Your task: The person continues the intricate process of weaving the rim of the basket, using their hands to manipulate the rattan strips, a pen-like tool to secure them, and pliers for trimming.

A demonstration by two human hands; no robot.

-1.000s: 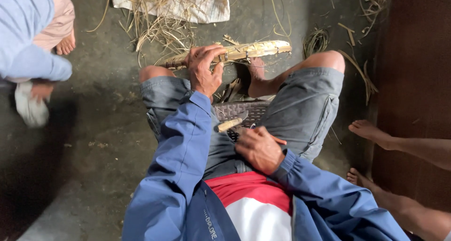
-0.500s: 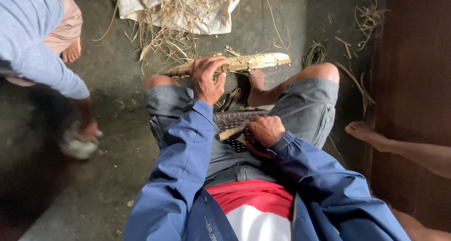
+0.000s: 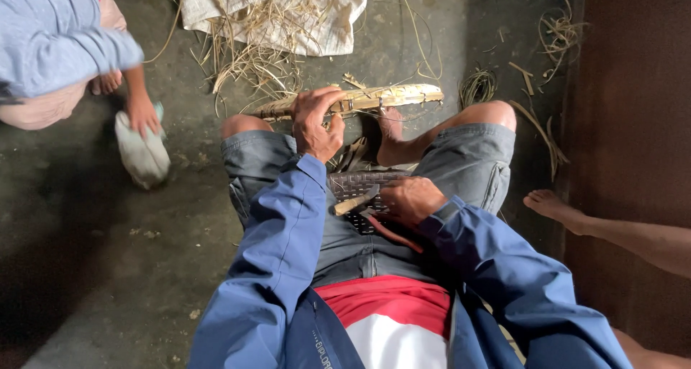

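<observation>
1. Left hand (image 3: 317,122): fingers clenched over the bamboo bundle (image 3: 360,101), gripping it near its middle. Bundle is lying crosswise, resting by the person's foot (image 3: 392,124), between the 2 knees. Hold looks unchanged vs. 1 s ago; bundle is staying put.

2. Right hand (image 3: 410,200): now sitting higher on the lap than 1 s ago, fingers closed around a knife handle (image 3: 349,204), which is sticking out to the left. A thin reddish strip (image 3: 392,234) is running under the palm. Hand is resting on a dark woven mat (image 3: 360,185) spread over the grey shorts (image 3: 468,160). Judgement: hand has come in to the tool; cutting or splitting work appears to be under way.

3. Surroundings: pale cloth (image 3: 288,16) w/ dry fibre scraps (image 3: 252,74) on the concrete floor (image 3: 108,268), just beyond the bundle.

4. Other ppl: 1 person crouching at upper left, their hand (image 3: 142,114) now pressing a whitish rag (image 3: 142,153) on the floor; another's bare foot (image 3: 551,205) at right.
</observation>
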